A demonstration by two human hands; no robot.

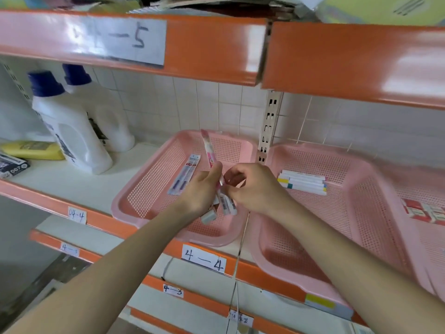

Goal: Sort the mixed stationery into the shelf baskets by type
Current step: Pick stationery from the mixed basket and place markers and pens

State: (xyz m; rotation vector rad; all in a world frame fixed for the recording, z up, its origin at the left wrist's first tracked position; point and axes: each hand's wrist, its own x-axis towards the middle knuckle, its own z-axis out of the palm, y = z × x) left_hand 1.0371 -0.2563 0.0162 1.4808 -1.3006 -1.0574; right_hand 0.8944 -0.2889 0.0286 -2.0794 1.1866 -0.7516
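Note:
My left hand (202, 189) grips a bundle of mixed stationery (222, 206) over the left pink basket (144, 189); a pink packaged pen (207, 145) sticks up from the bundle and white pieces hang below. My right hand (252, 186) pinches an item at the bundle with curled fingers. A pack of pens (185, 174) lies in the left basket. The middle pink basket (337, 213) holds several white markers (303, 183). A third basket (431, 237) at the right edge holds red and white boxes (423, 213).
Two white bottles with blue caps (72, 131) stand on the shelf to the left, beside a yellow pack (33, 150) and a small box (12, 166). An orange shelf (212, 47) hangs close overhead. A slotted upright post (267, 131) stands between the baskets.

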